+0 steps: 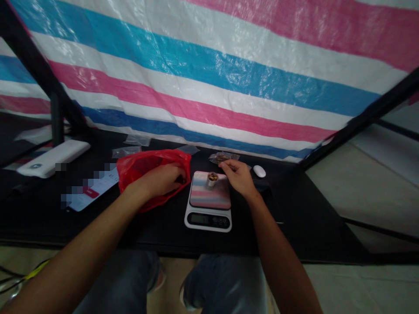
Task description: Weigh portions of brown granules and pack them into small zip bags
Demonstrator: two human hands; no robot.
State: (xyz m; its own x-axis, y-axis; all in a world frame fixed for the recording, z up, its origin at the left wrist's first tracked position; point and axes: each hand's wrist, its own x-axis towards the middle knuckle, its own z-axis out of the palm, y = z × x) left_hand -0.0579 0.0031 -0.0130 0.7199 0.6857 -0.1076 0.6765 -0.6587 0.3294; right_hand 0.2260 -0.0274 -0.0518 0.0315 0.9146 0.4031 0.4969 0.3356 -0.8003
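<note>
My left hand [166, 178] reaches into the mouth of a red plastic bag [131, 168]. Its fingers curl inward near the bag's right side, and whatever they hold is hidden. Thumb and fingers of my right hand [238, 174] are pinched together at the edge of a small clear plastic bag [224, 157] with brown bits in it. Between the hands lies a white digital scale [209, 222] with a shiny platform. On that platform stands a small cup [212, 179] filled with small brownish pieces. The scale's display is too blurred to read.
A white oval object [259, 171] lies right of my right hand. Flat clear plastic bags [126, 151] lie behind the red bag. To the left are a lit phone-like screen [98, 189] and a long white device [55, 158]. A striped sheet [196, 87] hangs behind the black table [131, 235].
</note>
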